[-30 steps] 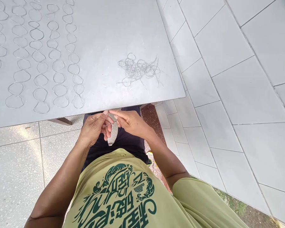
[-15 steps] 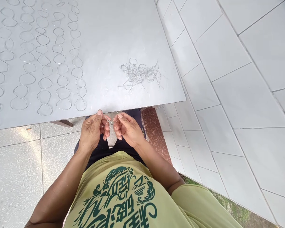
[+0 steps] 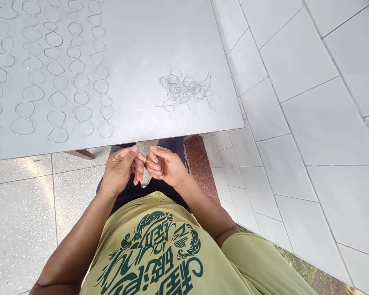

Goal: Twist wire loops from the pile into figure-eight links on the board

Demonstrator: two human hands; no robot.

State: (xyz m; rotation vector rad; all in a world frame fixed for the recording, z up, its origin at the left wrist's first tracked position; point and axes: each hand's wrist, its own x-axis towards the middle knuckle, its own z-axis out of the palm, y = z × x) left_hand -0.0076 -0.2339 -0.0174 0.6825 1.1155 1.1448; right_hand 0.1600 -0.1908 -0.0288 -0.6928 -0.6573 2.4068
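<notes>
Just off the table's front edge, my two hands work close together on one thin wire (image 3: 136, 165). My left hand (image 3: 119, 169) pinches it between thumb and fingers, and a curved loop shows among those fingers. My right hand (image 3: 167, 166) has its fingertips closed on the same wire, almost touching the left fingertips. A faint arc of wire rises between the hands. Beyond them, on the grey table (image 3: 135, 82), lies a tangled heap of loose wires (image 3: 186, 90). Columns of wires bent into figure eights (image 3: 106, 122) cover the table's left side.
A white tiled wall (image 3: 295, 123) runs along the table's right side. Below the table are a wooden leg (image 3: 81, 153), a speckled tile floor (image 3: 21, 205) and a reddish-brown strip (image 3: 199, 164) beside my knee.
My right hand has turned, its fingers curling in nearer to the left fingertips. The wire end that stuck up by the right thumb now forms an arc. The view has shifted slightly.
</notes>
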